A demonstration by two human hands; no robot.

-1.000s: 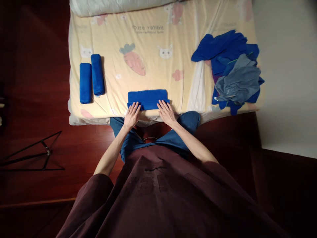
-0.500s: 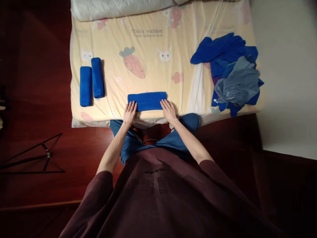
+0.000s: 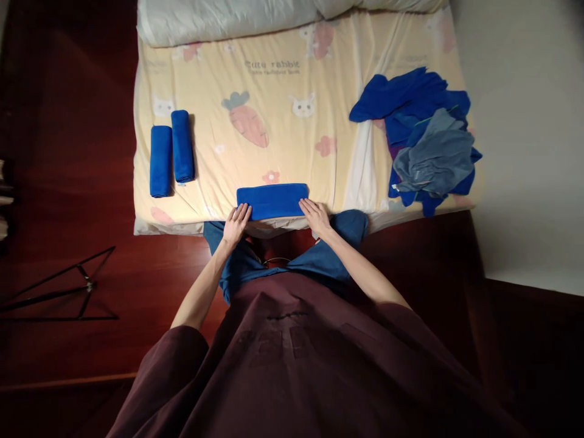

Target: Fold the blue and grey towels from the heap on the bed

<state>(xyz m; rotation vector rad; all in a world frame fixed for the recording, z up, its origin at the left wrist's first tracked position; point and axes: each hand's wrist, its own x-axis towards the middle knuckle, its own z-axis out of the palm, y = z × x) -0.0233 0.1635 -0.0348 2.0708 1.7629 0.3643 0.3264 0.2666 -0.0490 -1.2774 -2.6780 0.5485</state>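
A folded blue cloth (image 3: 272, 202) lies as a long flat strip at the near edge of the bed. My left hand (image 3: 236, 224) rests on its near left corner, fingers stretched out flat. On the right end, my right hand (image 3: 316, 217) lies with its fingers extended over the near corner. Neither thumb shows clearly. Two rolled blue cloths, one (image 3: 161, 162) lower and one (image 3: 183, 146) higher, lie side by side on the left of the bed.
On the bed's right sits a loose heap of blue cloths (image 3: 406, 97) with a grey-blue cloth (image 3: 438, 152) on top. A pale quilt (image 3: 228, 21) spans the far side of the printed sheet (image 3: 274, 128). Black tripod legs (image 3: 86, 286) stand on the floor at left.
The folded blue cloth has slid toward me, closer to the bed's near edge, with both hands staying on its near corners. The camera view has shifted slightly.
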